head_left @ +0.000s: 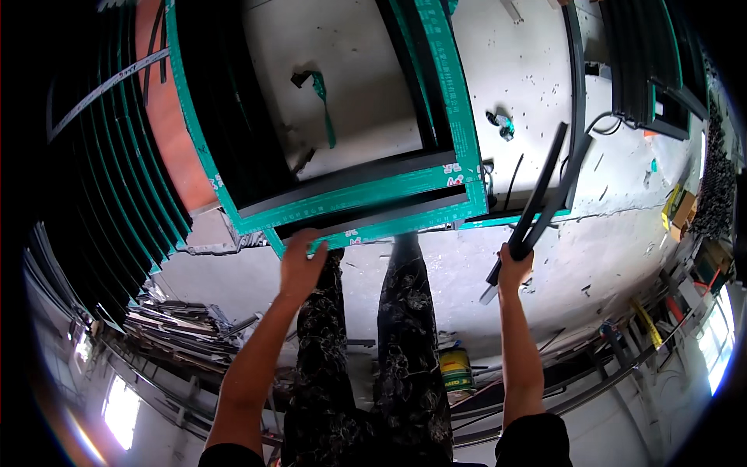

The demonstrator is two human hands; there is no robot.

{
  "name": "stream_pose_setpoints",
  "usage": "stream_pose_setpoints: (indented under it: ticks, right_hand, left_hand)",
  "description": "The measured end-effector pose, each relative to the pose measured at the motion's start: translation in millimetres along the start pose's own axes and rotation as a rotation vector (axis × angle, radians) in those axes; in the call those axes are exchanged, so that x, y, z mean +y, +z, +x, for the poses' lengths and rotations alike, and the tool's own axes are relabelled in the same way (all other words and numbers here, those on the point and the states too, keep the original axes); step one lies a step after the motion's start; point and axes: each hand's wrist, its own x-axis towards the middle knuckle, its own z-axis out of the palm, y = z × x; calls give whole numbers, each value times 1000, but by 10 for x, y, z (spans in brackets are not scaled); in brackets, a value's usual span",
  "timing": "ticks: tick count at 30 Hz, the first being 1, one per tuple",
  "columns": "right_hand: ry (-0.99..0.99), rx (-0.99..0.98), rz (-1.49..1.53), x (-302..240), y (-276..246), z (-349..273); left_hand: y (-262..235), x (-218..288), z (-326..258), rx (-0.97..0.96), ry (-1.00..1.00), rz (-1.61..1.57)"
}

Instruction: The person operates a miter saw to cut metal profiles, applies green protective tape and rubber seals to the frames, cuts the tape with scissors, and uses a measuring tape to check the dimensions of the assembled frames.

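your left hand (pixel 302 261) lies spread, fingers flat on the near edge of the green-taped frame (pixel 373 204), steadying the stack where it rests on the concrete floor (pixel 545 70). your right hand (pixel 512 268) is closed in a fist around two black strips (pixel 545 191), held upright and clear of the frame. a yellow can (pixel 456 370) stands behind your legs; its contents don't show.
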Motion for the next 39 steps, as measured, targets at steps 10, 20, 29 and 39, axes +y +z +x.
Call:
stream_pose_setpoints:
  ticks: [10, 20, 29, 39]
  right_hand:
    - [383, -230, -186, 1729, 650, 373]
    - [442, -186, -326, 2297, 903, 546]
    - [414, -284, -566, 2255, 714, 821]
    - [-48, -171, -114, -20, 383, 1092]
  left_hand:
    - [212, 18, 786, 33, 409, 753]
    - [383, -50, 974, 28, 359, 855]
    - [704, 26, 604, 6, 303, 806]
    - [962, -119, 576, 88, 281, 879]
